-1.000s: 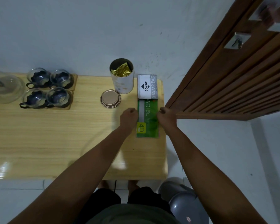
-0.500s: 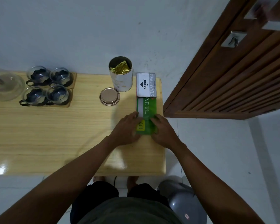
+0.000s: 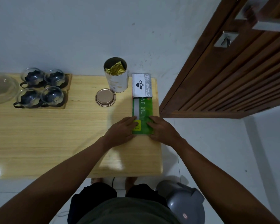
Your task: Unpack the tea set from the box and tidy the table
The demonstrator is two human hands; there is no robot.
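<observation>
Table [image 3: 39, 143]: pale wooden top, set against a grey-white wall; glossy glare at the near left corner.
Green box [image 3: 142, 115]: flat, lying on the table by its right edge. Legible print: "NE" in large pale letters, small lines "YOUR OFFICE SOLUTION", and a yellow panel with a partly covered figure ending in "0". A grey stripe runs along its left side.
Stamp pad box [image 3: 141, 84]: white and grey, touching the far end of the green box. Reads "JOYKO" with a black triangle mark, and "STAMP PAD" down the grey band.
Tin [image 3: 116, 78]: cylindrical, white, upright, lid off, just left of the stamp pad box; crumpled gold foil bag inside. Any print on its side is too faint to read.
Tin lid [image 3: 105, 97]: round, gold-toned, flat on the table just in front of the tin, to its left.
Glass cups [image 3: 40, 88]: four, clear with dark holders, grouped on wooden coasters at the far left.
Glass teapot [image 3: 2, 89]: clear, at the left edge, partly cut off.
Left hand [image 3: 120, 133]: fingers spread flat, pressing the green box's near left corner.
Right hand [image 3: 162, 131]: fingers laid flat on the box's near right corner, not curled around it.
Bin [image 3: 184, 202]: grey, domed lid, on the floor beside the table's right end.
Door [image 3: 225, 70]: brown slatted wood, metal lock plate and handle.
</observation>
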